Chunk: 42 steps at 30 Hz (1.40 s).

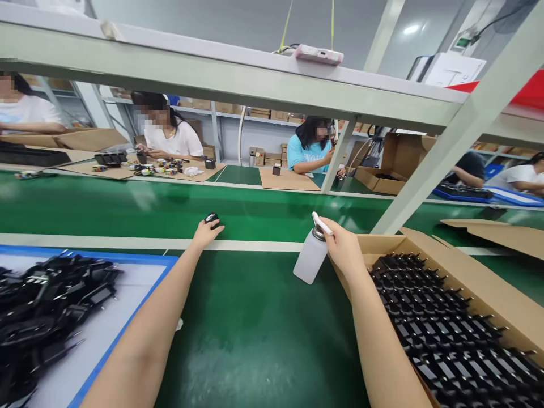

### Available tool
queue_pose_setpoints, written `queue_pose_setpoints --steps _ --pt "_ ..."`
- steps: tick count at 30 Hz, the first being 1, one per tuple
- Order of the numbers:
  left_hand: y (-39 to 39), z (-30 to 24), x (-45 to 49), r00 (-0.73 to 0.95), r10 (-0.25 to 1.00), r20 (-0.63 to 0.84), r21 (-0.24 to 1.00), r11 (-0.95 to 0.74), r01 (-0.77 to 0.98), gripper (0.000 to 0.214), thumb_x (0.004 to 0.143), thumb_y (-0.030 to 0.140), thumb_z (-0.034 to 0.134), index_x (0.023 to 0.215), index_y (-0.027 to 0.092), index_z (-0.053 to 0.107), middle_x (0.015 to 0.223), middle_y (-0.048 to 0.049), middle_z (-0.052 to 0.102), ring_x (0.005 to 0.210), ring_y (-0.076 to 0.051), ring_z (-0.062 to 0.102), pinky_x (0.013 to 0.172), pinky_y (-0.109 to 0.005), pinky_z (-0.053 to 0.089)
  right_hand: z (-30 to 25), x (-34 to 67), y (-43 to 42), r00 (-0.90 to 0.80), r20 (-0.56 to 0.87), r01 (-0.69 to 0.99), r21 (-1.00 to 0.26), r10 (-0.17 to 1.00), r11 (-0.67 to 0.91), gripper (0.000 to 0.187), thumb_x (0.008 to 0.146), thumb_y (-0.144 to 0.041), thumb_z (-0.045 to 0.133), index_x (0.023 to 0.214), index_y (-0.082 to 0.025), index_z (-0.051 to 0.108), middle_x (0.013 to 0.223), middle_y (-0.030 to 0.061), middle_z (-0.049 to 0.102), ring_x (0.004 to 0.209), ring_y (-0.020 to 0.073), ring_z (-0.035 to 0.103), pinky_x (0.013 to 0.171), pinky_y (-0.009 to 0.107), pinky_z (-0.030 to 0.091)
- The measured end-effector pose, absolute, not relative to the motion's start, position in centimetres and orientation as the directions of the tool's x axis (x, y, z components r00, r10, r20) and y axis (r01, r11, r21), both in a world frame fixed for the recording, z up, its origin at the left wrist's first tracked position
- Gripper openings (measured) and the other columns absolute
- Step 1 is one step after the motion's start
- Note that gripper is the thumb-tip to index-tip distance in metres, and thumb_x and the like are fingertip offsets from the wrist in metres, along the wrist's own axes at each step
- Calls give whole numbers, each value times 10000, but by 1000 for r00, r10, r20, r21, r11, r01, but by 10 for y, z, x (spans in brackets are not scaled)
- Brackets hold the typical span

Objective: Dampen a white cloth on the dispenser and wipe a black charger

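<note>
Over the near edge of the green belt, my left hand (205, 233) is closed on a small black piece (211, 217) with a pale mark on its top; its kind is unclear. My right hand (343, 245) has its fingers at the top of a translucent white bottle (311, 258), closed on a flat white piece (322, 223) above the metal collar. The bottle leans in the view; whether it rests on the green table (246, 317) is unclear. Right of it, a cardboard box (378, 242) holds rows of black plug adapters (429, 300).
A blue-edged white tray (140, 277) heaped with black adapters (55, 300) lies at left. The green belt (140, 207) runs across. A slanted metal post (446, 130) and overhead shelf beam (212, 73) stand close. Several people work beyond the belt beside cardboard sheets (289, 179).
</note>
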<state>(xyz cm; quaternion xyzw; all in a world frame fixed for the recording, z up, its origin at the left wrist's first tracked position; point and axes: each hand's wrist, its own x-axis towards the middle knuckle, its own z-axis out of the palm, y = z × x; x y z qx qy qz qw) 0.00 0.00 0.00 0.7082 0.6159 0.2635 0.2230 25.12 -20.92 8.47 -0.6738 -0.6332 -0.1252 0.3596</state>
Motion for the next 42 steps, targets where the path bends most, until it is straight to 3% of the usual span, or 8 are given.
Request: queue_pose_setpoints --steps 9,15,19,23,30,42 --pt "-72 44 15 145 964 224 734 -265 625 291 701 306 458 960 207 544 1024 -16 436 970 -147 430 869 -210 313 78 248 -211 192 675 935 -346 713 76 377 679 -116 290 976 -175 515 933 27 527 830 193 492 714 280 406" --pt "-172 37 -6 377 901 217 814 -380 439 269 677 255 470 919 190 567 1095 -4 410 991 -153 417 863 -216 323 76 245 -212 218 685 922 -377 695 82 376 684 -143 295 991 -160 510 958 33 517 852 207 478 728 296 391" --pt "-243 19 -43 425 898 119 787 -346 511 259 696 326 440 900 242 576 1126 24 408 1038 -168 381 897 -251 293 70 243 -210 244 706 917 -391 665 78 392 670 -137 284 993 -137 507 981 45 505 879 205 462 753 303 377" --pt "-278 -3 -67 326 945 32 747 -239 620 294 700 358 432 956 268 544 1165 8 376 1077 -193 341 897 -303 296 67 244 -209 252 722 915 -395 644 84 385 673 -144 284 985 -122 509 970 64 507 874 214 460 749 320 377" --pt "-286 -30 -68 278 952 124 704 -282 652 240 713 307 414 873 253 584 1174 -3 361 1047 -192 378 872 -300 341 64 245 -209 258 753 919 -385 605 87 368 681 -159 291 976 -137 511 958 63 509 870 213 458 744 324 377" --pt "-291 -40 -69 311 928 203 618 -368 695 236 723 304 411 903 257 555 1219 4 285 1050 -193 370 901 -318 319 60 245 -209 241 770 931 -356 591 84 358 689 -168 286 971 -149 506 952 61 507 853 213 458 731 327 372"
